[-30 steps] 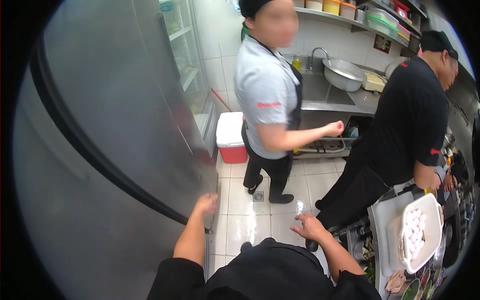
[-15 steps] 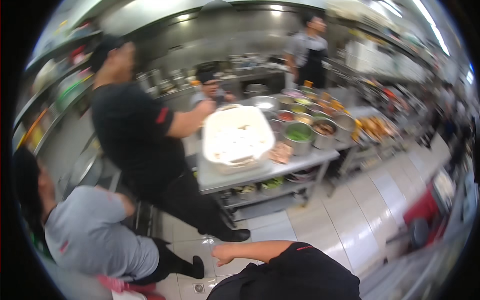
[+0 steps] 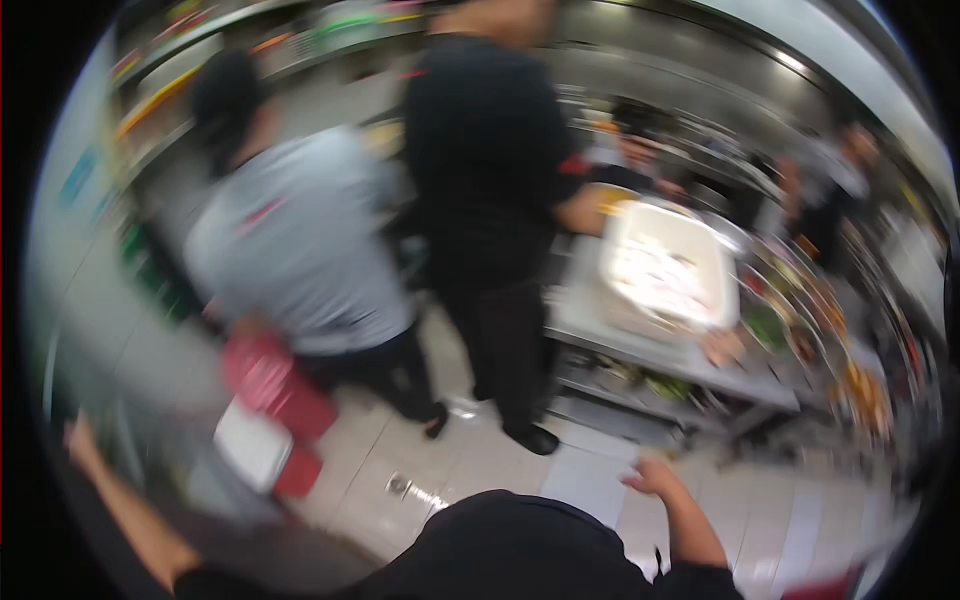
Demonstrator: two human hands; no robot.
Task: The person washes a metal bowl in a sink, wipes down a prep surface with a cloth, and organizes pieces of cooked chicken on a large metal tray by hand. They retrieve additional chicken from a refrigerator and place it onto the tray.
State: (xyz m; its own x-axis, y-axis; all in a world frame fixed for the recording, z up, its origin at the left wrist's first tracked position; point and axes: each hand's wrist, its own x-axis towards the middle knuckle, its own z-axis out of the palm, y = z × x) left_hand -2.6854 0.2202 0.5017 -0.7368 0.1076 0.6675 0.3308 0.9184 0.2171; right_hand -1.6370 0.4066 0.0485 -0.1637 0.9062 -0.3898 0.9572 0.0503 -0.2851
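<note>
My left hand reaches out to the far left, beside a pale greenish surface. Blur hides its fingers, and I cannot tell whether it touches anything. On the other side, my right hand is held low over the tiled floor, fingers loosely apart and nothing in them. It is nearest to the steel worktable, but apart from it. A large white tub with white contents stands on that table.
A person in black stands at the table. Left of them, a person in grey faces away. A red bin with a pink bag and a white lid is near my left arm. Several metal pots stand beyond the tub. A floor drain lies ahead.
The view has swung left, so the table and tub now sit farther right. My left arm is now stretched out at the left; my right forearm is now at the lower right.
</note>
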